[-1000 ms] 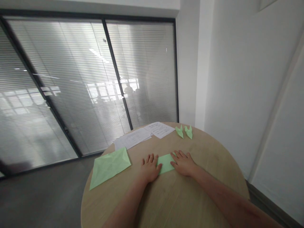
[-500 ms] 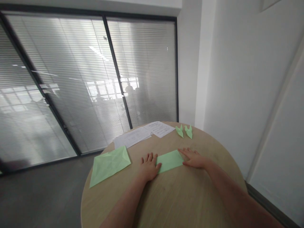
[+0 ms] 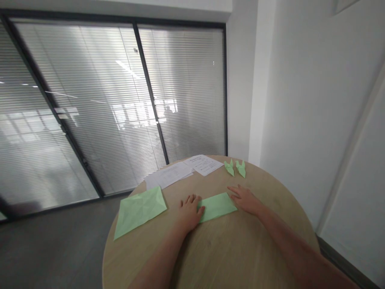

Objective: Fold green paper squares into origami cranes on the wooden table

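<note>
Pale walls (image 3: 315,100) and slatted blinds (image 3: 192,100) behind dark-framed glass enclose the corner in the head view, with grey floor (image 3: 60,241) at the lower left. Before them stands a round, light wooden desk (image 3: 228,249).

Near the middle of the desk lies a green paper rectangle (image 3: 216,206), flat and slightly slanted, its right end higher than its left. The left hand (image 3: 190,213) rests palm down over the rectangle's left end, fingers spread apart and the thumb lying on the paper. The right hand (image 3: 244,200) is at the opposite end, fingers extended and partly apart, grasping nothing; whether its thumb touches the paper's edge I cannot tell.

To the left of the left hand, and apart from it, lies a larger green sheet (image 3: 140,210) marked with creases. Beyond that are white printed papers (image 3: 170,174), overlapping along the desk's far edge; their print is too small to read. Right of these, beyond the right hand, two folded green paper figures (image 3: 229,167) sit side by side.
</note>
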A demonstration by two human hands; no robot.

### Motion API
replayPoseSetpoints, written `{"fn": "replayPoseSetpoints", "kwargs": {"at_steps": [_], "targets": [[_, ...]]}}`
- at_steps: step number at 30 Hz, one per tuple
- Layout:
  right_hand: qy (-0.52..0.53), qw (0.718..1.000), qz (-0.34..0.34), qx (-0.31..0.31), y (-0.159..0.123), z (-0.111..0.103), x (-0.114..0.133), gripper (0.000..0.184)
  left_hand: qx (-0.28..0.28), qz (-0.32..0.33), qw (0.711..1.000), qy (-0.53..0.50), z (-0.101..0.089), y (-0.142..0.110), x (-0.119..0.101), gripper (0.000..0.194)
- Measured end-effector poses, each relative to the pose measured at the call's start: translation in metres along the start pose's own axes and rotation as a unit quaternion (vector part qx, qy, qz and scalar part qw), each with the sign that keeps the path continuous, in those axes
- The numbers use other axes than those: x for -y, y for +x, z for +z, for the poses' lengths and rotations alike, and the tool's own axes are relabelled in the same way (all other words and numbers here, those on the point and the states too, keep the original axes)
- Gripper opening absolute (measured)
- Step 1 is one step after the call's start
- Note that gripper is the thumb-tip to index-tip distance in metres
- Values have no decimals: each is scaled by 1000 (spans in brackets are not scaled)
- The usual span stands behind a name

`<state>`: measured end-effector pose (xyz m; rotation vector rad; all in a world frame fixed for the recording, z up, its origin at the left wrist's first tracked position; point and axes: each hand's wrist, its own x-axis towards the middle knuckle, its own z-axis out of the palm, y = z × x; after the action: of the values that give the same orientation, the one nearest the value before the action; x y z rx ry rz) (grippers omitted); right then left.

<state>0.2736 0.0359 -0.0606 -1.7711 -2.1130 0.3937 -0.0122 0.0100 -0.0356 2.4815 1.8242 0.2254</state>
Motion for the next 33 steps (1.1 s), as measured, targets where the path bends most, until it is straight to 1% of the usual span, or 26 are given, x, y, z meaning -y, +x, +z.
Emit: {"fn": "replayPoseSetpoints", "kwargs": {"at_steps": [2, 5, 7, 10, 13, 19, 26, 33], "targets": [[-29, 999, -29, 0, -1, 5, 15, 53, -30, 3, 1000, -5, 0, 1, -4, 54], [-48, 995, -82, -6, -5, 13, 36, 53, -58, 34, 998, -15, 2, 1, -16, 49], [-52, 992, -112, 2, -6, 20, 46, 54, -61, 58, 996, -27, 6, 1, -23, 44], [-58, 987, -142, 36, -8, 27, 54, 56, -48, 73, 996, -34, 13, 1, -30, 35], [-66, 986, -136, 68, -8, 31, 56, 58, -48, 79, 995, -26, 18, 2, -29, 31], [-104, 987, -96, 73, -11, 30, 61, 61, -50, 79, 995, -12, 21, 2, -25, 40], [-109, 989, -69, 71, -15, 28, 66, 63, -33, 24, 999, 13, 9, -3, -29, 43], [-103, 990, -49, 82, -15, 25, 65, 66, -34, 1, 999, 39, -1, -8, -28, 45]]}}
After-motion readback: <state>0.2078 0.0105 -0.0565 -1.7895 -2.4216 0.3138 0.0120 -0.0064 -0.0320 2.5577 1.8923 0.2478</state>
